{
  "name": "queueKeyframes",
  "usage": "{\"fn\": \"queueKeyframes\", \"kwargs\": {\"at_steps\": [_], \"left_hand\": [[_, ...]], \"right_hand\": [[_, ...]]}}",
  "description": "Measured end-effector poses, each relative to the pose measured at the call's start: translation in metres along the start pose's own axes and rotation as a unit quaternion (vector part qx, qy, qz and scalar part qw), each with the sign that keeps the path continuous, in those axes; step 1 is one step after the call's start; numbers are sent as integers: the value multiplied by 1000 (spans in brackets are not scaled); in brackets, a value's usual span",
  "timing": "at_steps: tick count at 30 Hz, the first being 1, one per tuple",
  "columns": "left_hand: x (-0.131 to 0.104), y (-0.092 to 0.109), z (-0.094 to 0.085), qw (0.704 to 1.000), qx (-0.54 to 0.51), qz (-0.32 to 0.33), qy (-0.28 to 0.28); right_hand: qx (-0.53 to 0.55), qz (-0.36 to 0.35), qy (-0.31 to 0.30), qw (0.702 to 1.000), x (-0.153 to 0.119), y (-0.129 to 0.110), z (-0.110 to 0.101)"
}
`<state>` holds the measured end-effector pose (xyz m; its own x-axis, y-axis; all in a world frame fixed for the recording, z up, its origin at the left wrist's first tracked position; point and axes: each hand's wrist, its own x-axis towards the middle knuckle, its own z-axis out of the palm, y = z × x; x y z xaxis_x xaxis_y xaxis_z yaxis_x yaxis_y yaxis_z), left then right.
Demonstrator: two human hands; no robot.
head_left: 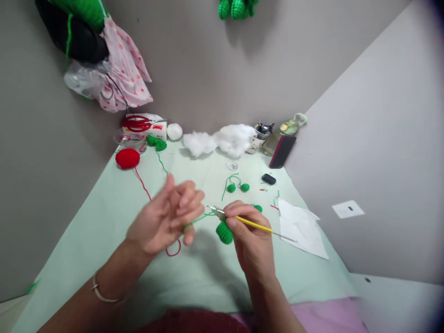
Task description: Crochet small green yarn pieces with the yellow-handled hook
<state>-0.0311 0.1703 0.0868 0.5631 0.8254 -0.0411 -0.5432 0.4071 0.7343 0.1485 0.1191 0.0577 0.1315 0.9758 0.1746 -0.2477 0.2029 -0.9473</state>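
Observation:
My right hand [255, 240] pinches a yellow-handled crochet hook [254, 224], its metal tip pointing left. Just below the tip, a small green crocheted piece [224, 232] hangs against my right fingers. A strand of green yarn [197, 220] runs from the hook area to my left hand [164, 215]. That hand is turned palm up and slightly blurred, its thumb raised and its fingers curled with the yarn passing among the lower ones. Partly hidden behind my right hand is another green crocheted bit [257, 208]. Two little green crocheted balls [237, 188] with yarn tails lie beyond.
Red yarn [127, 158], green yarn [157, 143] and a white yarn ball [174, 132] sit at the back left near red-handled scissors [137, 123]. White stuffing [234, 139] lies at the back. Rightward are a phone [282, 151], a black object [268, 179] and white paper [301, 229].

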Motion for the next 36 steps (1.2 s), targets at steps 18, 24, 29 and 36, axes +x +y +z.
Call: {"fn": "queueKeyframes", "kwargs": {"at_steps": [18,24,29,36], "left_hand": [[-14,-46,-6,957,252,113,92],[-14,-59,4,982,139,78,97],[-16,-51,7,990,103,43,83],[-17,-35,4,996,80,-5,43]], "right_hand": [[-93,-110,78,986,-3,5,16],[-94,-106,87,986,-7,10,18],[-47,-89,30,994,-9,11,10],[-65,-113,-39,991,-6,4,-1]]}}
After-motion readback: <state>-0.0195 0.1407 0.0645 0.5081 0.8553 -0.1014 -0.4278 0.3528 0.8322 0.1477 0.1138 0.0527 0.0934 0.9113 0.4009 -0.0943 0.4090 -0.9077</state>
